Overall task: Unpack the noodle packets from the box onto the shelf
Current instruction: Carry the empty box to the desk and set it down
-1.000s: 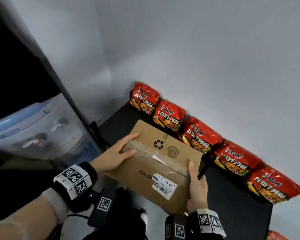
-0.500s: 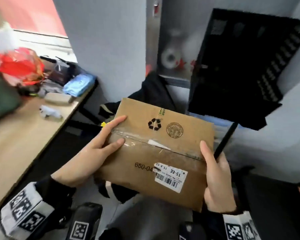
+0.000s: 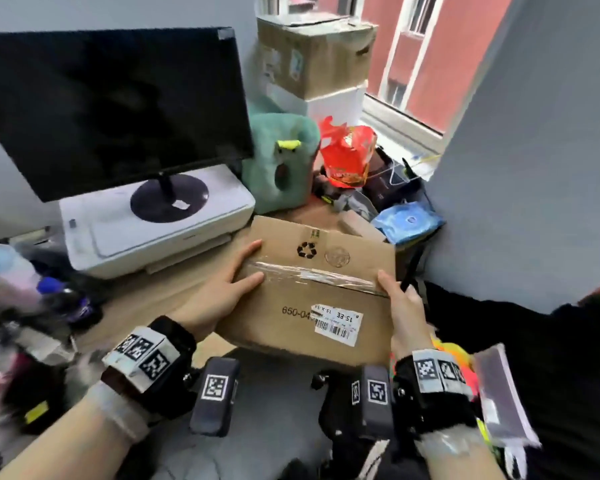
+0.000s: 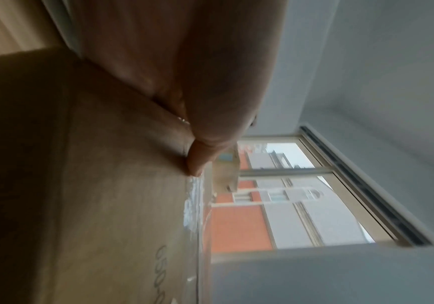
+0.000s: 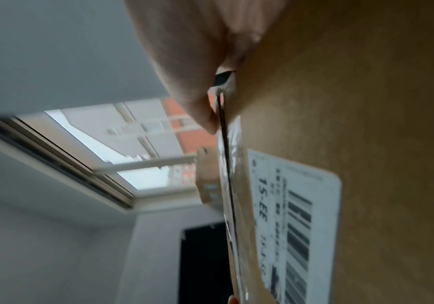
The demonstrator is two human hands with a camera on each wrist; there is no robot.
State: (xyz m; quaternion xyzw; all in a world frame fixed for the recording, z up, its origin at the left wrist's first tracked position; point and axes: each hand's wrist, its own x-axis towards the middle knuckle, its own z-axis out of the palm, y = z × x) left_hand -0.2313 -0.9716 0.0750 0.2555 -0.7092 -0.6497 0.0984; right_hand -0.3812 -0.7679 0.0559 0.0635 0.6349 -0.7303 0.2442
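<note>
A closed brown cardboard box [image 3: 309,306], taped along its top seam and bearing a white barcode label, hangs above the near edge of a wooden desk [image 3: 153,292]. My left hand [image 3: 222,292] grips its left end, thumb and forefinger lying on the top. My right hand [image 3: 406,313] grips the right end with the thumb on the tape, and a slim black tool [image 3: 409,271] sticks up from it. The wrist views show the box [image 4: 106,205] [image 5: 366,102] close against each palm. No noodle packets and no shelf are in view.
On the desk stand a black monitor [image 3: 111,105] on a white printer [image 3: 153,220], a green plush toy [image 3: 281,168], a red bag [image 3: 347,157], a blue pack [image 3: 407,221] and stacked cartons [image 3: 312,53] by the window. A grey wall [image 3: 534,168] stands at the right.
The view has swung left, away from the black shelf with the red noodle packets, to the desk. The box has come along in both hands with the same hold.
</note>
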